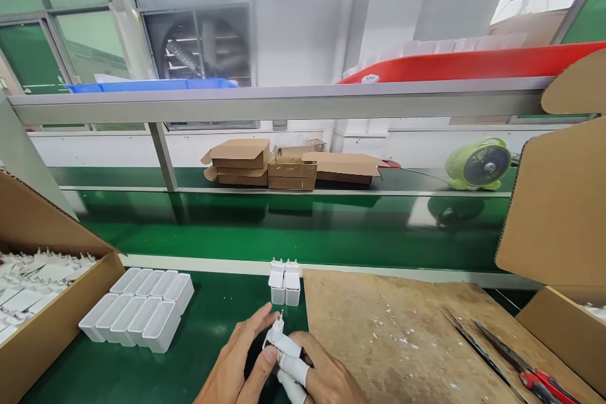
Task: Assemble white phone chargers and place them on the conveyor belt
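Two hands (pixel 230 358), ten casings (pixel 136 312), one fan (pixel 483 165)

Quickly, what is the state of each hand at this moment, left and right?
Left hand: closed on the white plug piece, thumb against it.
Right hand: closed, holding the same piece.

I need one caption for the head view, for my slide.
A left hand and a right hand hold a white plug over a green tabletop, beside a brown board.
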Motion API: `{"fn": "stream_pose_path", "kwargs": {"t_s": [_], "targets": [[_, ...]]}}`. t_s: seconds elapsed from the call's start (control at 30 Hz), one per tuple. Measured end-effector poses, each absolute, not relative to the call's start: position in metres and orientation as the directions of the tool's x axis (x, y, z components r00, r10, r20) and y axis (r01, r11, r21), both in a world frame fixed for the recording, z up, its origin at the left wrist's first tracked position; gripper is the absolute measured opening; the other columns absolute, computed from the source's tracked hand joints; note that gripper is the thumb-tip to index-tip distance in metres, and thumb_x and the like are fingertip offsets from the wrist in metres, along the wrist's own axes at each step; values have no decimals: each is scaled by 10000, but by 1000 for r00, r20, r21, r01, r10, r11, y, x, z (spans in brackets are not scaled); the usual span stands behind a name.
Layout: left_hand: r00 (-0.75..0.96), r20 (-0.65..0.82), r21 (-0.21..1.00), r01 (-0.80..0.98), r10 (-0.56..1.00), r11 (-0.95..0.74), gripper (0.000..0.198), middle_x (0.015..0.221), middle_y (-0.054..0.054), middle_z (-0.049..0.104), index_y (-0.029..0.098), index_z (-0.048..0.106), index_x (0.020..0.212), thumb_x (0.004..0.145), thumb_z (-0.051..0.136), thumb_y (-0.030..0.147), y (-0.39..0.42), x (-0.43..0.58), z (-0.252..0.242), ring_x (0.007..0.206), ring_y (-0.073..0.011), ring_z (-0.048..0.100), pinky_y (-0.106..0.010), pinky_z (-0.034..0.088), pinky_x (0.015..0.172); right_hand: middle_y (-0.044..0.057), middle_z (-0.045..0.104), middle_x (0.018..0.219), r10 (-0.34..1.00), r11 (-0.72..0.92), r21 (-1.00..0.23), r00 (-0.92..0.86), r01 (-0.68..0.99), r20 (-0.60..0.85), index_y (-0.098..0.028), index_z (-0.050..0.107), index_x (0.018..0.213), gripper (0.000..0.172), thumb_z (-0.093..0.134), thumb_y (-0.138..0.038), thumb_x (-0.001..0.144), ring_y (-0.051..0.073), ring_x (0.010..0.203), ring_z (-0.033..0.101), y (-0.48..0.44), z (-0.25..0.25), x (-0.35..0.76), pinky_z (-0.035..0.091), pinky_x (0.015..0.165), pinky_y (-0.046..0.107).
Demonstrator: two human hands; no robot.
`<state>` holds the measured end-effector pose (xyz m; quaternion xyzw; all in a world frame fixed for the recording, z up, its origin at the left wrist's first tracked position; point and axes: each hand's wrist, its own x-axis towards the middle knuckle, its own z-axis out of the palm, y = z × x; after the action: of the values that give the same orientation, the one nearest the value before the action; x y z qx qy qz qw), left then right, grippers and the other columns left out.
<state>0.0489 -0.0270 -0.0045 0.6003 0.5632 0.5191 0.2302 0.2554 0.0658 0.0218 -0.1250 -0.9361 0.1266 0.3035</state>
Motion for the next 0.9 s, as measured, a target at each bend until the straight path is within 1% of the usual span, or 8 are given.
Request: {"fn": "stream_pose_path", "kwargs": {"t_s": [0.2, 0.33, 0.57, 0.67, 0.73, 0.8, 0.87, 0.9], "targets": [[-267, 337, 869, 457, 903, -189, 491, 1546, -101, 646, 299, 497, 1592, 1144, 471, 500, -29, 34, 3, 1423, -260, 621, -447, 520, 1229, 128, 692, 1392, 365, 912, -376, -747, 165, 556, -314, 618, 1496, 514, 550, -121, 1025, 250, 1106, 757, 69, 28, 264, 639, 994, 323], [-297, 372, 860, 468, 880, -205, 460, 1502, -123, 661, 274, 544, 1548, 1142, 479, 479, -29, 35, 5, 1373, -273, 646, -451, 552, 1188, 107, 721, 1309, 387, 889, -418, -790, 185, 475, -303, 633, 1486, 517, 544, -110, 1015, 233, 1076, 766, 67, 28, 262, 648, 972, 295], [-290, 357, 859, 475, 888, -190, 434, 1498, -110, 642, 298, 527, 1544, 1147, 466, 461, -28, 33, 6, 1358, -269, 635, -465, 538, 1188, 105, 708, 1350, 396, 892, -422, -727, 160, 561, -327, 593, 1532, 537, 540, -122, 1038, 226, 1087, 758, 67, 26, 262, 641, 995, 301], [-290, 369, 853, 483, 883, -197, 415, 1490, -121, 626, 294, 526, 1535, 1153, 447, 436, -28, 32, 6, 1342, -272, 634, -476, 537, 1183, 95, 718, 1303, 424, 867, -462, -765, 187, 486, -313, 648, 1466, 488, 540, -122, 1030, 222, 1096, 749, 69, 25, 263, 639, 999, 303], [-227, 407, 827, 504, 885, -251, 424, 1502, -140, 604, 286, 514, 1546, 1144, 477, 415, -28, 34, 1, 1335, -285, 640, -491, 545, 1176, 95, 718, 1290, 453, 832, -522, -772, 186, 447, -297, 695, 1394, 419, 543, -149, 1032, 223, 1102, 744, 70, 23, 261, 636, 1014, 320], [-130, 457, 779, 536, 880, -326, 607, 1544, -172, 553, 281, 451, 1604, 1063, 665, 455, -27, 36, -7, 1360, -335, 631, -532, 559, 1168, 112, 701, 1340, 514, 760, -631, -737, 154, 439, -284, 734, 1320, 322, 572, -234, 1046, 245, 1164, 728, 70, 20, 258, 625, 1048, 353], [-70, 488, 728, 582, 870, -362, 1020, 1593, -203, 485, 287, 360, 1668, 842, 933, 461, -25, 38, -15, 1407, -413, 597, -585, 568, 1159, 137, 676, 1394, 641, 592, -802, -653, 84, 404, -269, 756, 1254, 269, 612, -382, 1057, 274, 1213, 715, 69, 16, 253, 634, 1029, 374], [-63, 495, 709, 606, 867, -361, 1161, 1605, -208, 464, 298, 321, 1688, 753, 1002, 405, -24, 39, -19, 1425, -437, 583, -598, 571, 1155, 146, 679, 1390, 712, 455, -890, -612, 30, 343, -261, 754, 1236, 302, 635, -467, 1050, 286, 1206, 720, 69, 14, 251, 648, 996, 386]]}}
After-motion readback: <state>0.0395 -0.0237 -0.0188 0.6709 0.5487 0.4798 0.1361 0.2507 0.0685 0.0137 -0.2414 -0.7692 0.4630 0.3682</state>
